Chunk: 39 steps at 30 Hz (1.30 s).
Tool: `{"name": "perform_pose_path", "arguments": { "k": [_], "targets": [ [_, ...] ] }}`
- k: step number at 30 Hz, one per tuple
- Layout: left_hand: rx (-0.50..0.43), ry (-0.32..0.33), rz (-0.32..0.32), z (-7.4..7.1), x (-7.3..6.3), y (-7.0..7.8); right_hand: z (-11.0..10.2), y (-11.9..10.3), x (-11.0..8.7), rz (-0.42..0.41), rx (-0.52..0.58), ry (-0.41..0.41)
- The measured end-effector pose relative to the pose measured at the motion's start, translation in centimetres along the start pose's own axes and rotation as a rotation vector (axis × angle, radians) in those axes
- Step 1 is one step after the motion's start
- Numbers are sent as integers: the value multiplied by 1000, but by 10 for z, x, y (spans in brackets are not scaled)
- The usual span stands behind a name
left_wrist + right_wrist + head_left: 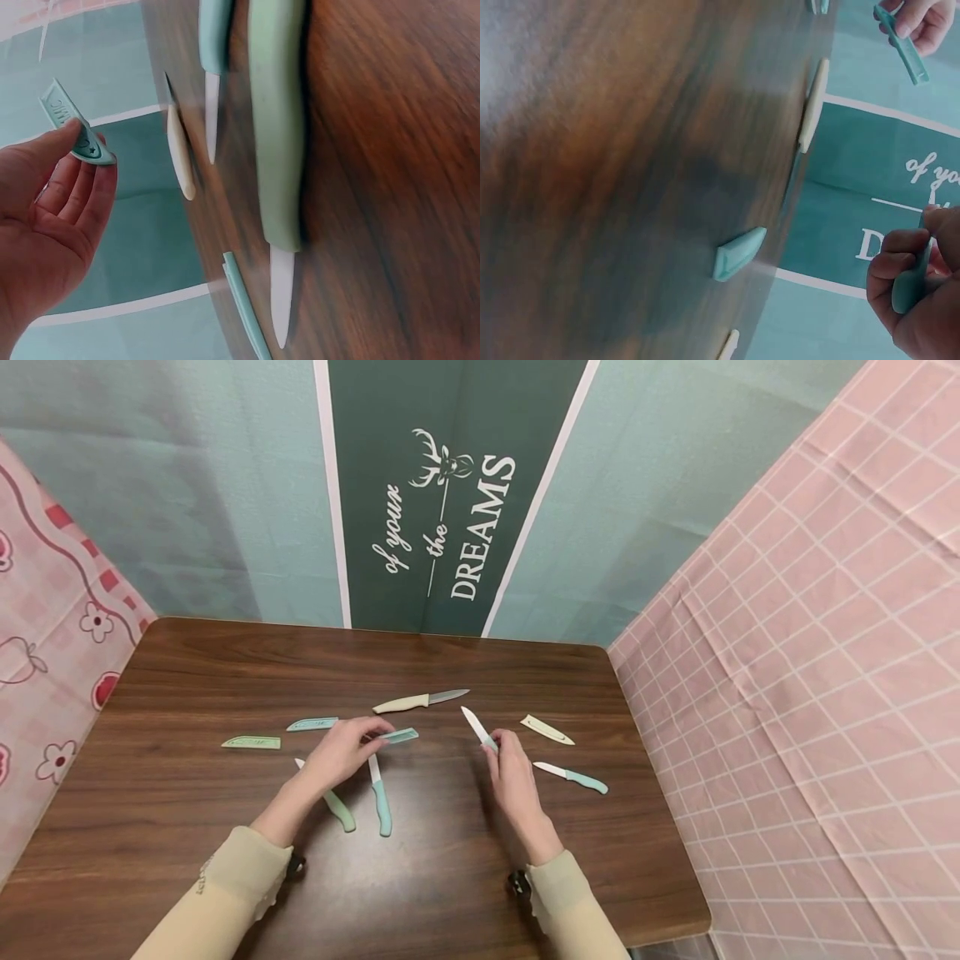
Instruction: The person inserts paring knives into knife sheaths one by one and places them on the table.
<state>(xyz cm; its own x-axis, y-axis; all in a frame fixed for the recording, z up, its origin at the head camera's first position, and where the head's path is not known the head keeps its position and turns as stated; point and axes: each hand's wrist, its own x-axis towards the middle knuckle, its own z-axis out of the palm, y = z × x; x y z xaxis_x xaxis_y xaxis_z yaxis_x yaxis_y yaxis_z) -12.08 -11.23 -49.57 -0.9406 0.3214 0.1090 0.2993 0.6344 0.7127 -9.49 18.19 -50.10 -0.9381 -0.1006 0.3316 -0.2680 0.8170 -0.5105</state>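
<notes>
In the head view my left hand pinches a teal knife sheath by one end between thumb and fingers, above the table; the left wrist view shows the sheath tilted up. My right hand grips a knife with a white blade, its tip pointing away; the right wrist view shows its teal handle in curled fingers. Below the left hand lie a teal-handled knife and a green-handled knife, their blades partly covered by the hand in the head view.
A cream-handled knife lies farther back. At left are a green sheath and a teal sheath. At right lie a cream sheath and another teal-handled knife. A teal piece rests on the brown table.
</notes>
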Motion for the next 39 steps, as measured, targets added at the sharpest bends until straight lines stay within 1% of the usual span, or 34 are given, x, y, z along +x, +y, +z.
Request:
{"name": "perform_pose_path", "arguments": {
  "k": [4, 9, 14, 16, 20, 22, 25, 33, 39],
  "targets": [
    [-8, -5, -16, -4, 0, 4, -4, -2, 2, -29, -2, 5],
    [-17, 5, -13, -7, 1, 7, -7, -4, 5, -45, -5, 15],
    [-21, 18, -4, -7, 1, 8, -12, -5, 6, -56, -15, 10],
    [-23, 24, 1, -7, 1, 8, -14, -6, 7, -78, -20, 12],
    [-29, 40, 11, -6, 0, 8, -18, -10, 7, -158, -25, 23],
    [-34, 50, 20, -5, 0, 8, -20, -12, 8, -197, -26, 21],
    [-43, 70, 34, -5, 0, 9, -20, -14, 7, -230, -41, 14],
    [-41, 141, 91, -7, 4, 13, -20, -16, 7, -273, -45, 14],
    [-50, 162, 120, -8, 6, 16, -22, -22, 9, -322, -33, -11]
  ]
}}
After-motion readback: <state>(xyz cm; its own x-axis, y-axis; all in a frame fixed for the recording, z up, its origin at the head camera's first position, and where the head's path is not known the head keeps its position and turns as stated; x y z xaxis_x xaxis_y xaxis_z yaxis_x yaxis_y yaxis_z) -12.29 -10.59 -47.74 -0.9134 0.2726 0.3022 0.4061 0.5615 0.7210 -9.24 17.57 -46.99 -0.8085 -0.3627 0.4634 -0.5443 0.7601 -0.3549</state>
